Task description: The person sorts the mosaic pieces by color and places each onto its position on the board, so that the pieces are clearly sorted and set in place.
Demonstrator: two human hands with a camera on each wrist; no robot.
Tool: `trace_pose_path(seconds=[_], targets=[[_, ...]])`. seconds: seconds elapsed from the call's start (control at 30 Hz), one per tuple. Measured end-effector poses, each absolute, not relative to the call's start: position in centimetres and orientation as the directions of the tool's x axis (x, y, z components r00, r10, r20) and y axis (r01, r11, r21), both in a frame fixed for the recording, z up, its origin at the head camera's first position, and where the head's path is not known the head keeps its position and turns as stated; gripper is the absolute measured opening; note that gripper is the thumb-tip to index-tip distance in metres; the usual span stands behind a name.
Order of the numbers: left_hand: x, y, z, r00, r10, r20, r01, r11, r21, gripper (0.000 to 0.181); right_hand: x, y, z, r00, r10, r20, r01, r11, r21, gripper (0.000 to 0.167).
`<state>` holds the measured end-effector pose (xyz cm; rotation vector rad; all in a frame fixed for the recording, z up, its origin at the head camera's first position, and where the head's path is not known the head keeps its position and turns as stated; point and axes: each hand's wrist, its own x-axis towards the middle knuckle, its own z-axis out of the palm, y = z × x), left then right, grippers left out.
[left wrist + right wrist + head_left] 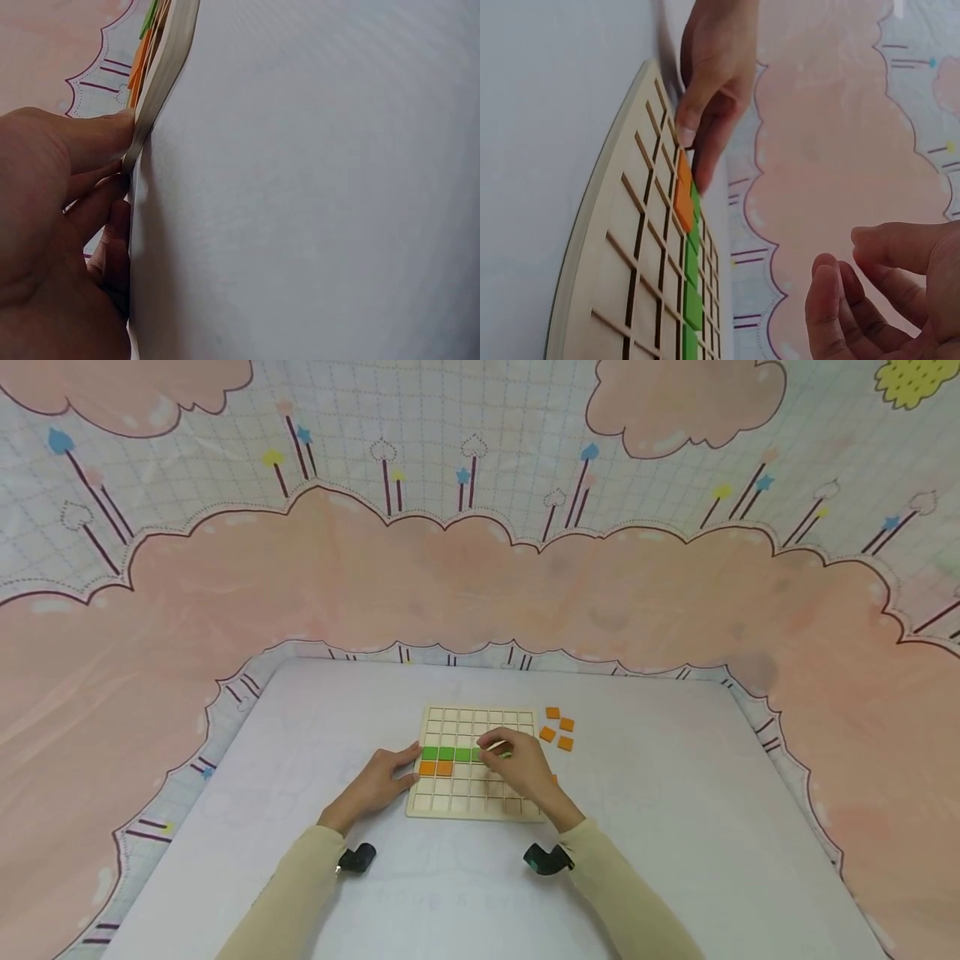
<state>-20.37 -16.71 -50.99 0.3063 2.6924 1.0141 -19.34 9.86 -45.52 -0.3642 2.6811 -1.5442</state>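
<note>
A wooden grid board (472,808) lies on the table, with a row of green tiles (447,753) and two orange tiles (444,768) just below that row at the left. My left hand (375,785) rests its thumb and fingertips against the board's left edge; the left wrist view has the thumb (105,139) on that edge. Above the board's right half hovers my right hand (521,768), fingers bent towards the thumb. In the right wrist view a gap separates that hand's (889,289) thumb and fingertips, and no tile shows between them. It hides part of the green row.
Several loose orange tiles (567,725) lie beyond the board's upper right side, and another orange piece (554,779) shows beside my right wrist. A cloth with clouds and candles hangs behind and around the white table (675,760).
</note>
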Motion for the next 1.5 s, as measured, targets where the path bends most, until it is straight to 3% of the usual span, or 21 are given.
trace_pose_path(seconds=[1.23,1.5], targets=[[-20.2,-16.5,-50.8,-0.942,0.301,-0.146,0.132,0.737,0.663,0.056,-18.3,19.8,-48.7,-0.999,-0.040,0.016,-0.036,0.591,-0.806,0.017],[-20.5,-16.8,-51.0,-0.933,0.346,-0.098,0.202,0.728,0.655,0.056,-18.2,20.9,-49.3,-1.000,-0.025,-0.011,-0.008,0.642,-0.766,0.020]])
